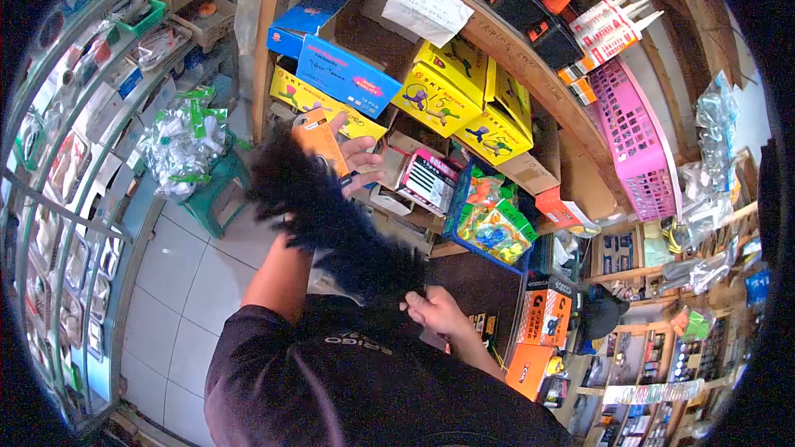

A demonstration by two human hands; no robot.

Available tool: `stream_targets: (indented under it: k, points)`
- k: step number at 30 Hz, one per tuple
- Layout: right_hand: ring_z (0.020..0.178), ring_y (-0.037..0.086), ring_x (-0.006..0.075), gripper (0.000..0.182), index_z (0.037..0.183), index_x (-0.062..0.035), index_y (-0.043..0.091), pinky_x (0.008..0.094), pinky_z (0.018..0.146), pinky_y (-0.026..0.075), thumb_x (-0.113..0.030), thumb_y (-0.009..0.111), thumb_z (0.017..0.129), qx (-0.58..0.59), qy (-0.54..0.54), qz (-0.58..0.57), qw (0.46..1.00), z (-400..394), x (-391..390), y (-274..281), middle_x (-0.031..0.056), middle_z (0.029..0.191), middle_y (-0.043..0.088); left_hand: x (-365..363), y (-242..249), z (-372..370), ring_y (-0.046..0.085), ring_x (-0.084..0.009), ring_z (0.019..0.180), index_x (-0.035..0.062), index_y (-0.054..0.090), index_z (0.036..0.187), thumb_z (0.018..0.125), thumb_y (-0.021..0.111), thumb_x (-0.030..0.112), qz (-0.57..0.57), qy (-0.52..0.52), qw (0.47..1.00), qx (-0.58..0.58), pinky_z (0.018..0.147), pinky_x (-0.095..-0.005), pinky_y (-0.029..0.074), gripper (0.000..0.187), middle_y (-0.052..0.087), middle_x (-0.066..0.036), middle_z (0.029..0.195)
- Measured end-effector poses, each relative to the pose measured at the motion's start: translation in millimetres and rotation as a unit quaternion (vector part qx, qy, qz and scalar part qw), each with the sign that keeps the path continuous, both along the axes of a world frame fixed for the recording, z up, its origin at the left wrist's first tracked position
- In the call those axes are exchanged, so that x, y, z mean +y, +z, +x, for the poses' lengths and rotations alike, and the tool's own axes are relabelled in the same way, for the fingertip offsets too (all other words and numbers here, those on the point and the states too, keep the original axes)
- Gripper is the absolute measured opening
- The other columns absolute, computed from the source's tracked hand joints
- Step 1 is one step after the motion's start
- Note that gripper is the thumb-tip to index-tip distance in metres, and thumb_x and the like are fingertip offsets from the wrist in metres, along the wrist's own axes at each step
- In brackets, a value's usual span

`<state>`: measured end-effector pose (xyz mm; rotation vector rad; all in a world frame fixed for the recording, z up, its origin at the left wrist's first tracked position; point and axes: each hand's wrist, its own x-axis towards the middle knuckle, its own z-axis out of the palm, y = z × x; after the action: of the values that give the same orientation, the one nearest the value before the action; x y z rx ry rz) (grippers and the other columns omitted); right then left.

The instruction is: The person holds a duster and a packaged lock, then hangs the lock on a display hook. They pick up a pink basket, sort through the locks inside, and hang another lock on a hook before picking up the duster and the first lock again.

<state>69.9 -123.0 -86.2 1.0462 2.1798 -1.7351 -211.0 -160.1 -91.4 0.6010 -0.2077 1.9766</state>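
A black, fluffy feather duster [356, 257] slants across the middle of the view. My right hand [439, 313] is closed around its lower end, close to my chest. My left hand [362, 167] is raised towards the shelf, its fingers showing past the edge of an orange box [321, 142] that it holds. The duster's bushy end hides the palm and the lower part of that box. Just behind the left hand stands a yellow box [286, 93] with printed figures, under a blue box [348, 74].
Yellow boxes [443, 91], a black-and-white striped box [428, 180] and a blue basket [494, 228] of bagged items fill the wooden shelf. A pink basket [633, 141] sits higher up. Left are a green stool [217, 203] bearing plastic bags and a glass display case [74, 240].
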Motion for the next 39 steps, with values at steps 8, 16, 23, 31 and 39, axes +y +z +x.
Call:
stream_targets:
  k: [8, 16, 23, 31, 39]
  points:
    - [0.042, 0.037, 0.0065, 0.035, 0.075, -0.0043, 0.052, 0.0221, 0.039, 0.031, -0.035, 0.042, 0.088, 0.017, -0.069, -0.072, 0.995, 5, -9, 0, -0.0027, 0.049, 0.040, -3, 5, 2, 0.044, -0.0327, 0.108, 0.0088, 0.028, 0.128, 0.081, 0.029, 0.059, 0.058, -0.026, 0.997, 0.035, 0.092, -0.0454, 0.035, 0.069, 0.039, -0.019, 0.123]
    - [0.040, 0.037, 0.0068, 0.036, 0.075, -0.0030, 0.053, 0.0223, 0.038, 0.031, -0.036, 0.043, 0.087, -0.006, -0.099, -0.074, 0.992, 8, -9, 10, -0.0019, 0.049, 0.042, -23, 17, 20, 0.048, -0.0359, 0.101, 0.0083, 0.023, 0.130, 0.084, 0.027, 0.054, -0.015, 0.015, 1.000, 0.002, 0.087, -0.0471, 0.039, 0.065, 0.043, -0.022, 0.117]
    - [0.044, 0.036, 0.0072, 0.035, 0.075, -0.0029, 0.053, 0.0223, 0.041, 0.030, -0.034, 0.044, 0.088, 0.021, -0.034, -0.079, 0.996, -3, -19, -2, -0.0021, 0.050, 0.040, -19, 2, 12, 0.047, -0.0364, 0.101, 0.0101, 0.022, 0.130, 0.083, 0.033, 0.050, -0.014, 0.030, 0.999, 0.018, 0.085, -0.0546, 0.037, 0.063, 0.042, -0.023, 0.117]
    - [0.046, 0.035, 0.0056, 0.033, 0.077, -0.0035, 0.053, 0.0216, 0.042, 0.029, -0.034, 0.044, 0.087, 0.024, -0.068, -0.140, 0.988, -15, -20, 12, -0.0039, 0.052, 0.040, -37, 15, 2, 0.046, -0.0335, 0.104, 0.0076, 0.025, 0.129, 0.082, 0.031, 0.055, -0.024, 0.043, 0.998, -0.046, 0.090, -0.0492, 0.035, 0.067, 0.043, -0.017, 0.120]
    - [0.044, 0.035, 0.0059, 0.034, 0.074, -0.0038, 0.054, 0.0219, 0.041, 0.029, -0.034, 0.045, 0.087, 0.004, -0.089, -0.133, 0.987, -21, -19, 14, -0.0031, 0.050, 0.040, -33, 24, 1, 0.043, -0.0318, 0.110, 0.0100, 0.028, 0.129, 0.084, 0.025, 0.055, -0.021, 0.039, 0.998, -0.045, 0.091, -0.0498, 0.034, 0.064, 0.040, -0.014, 0.124]
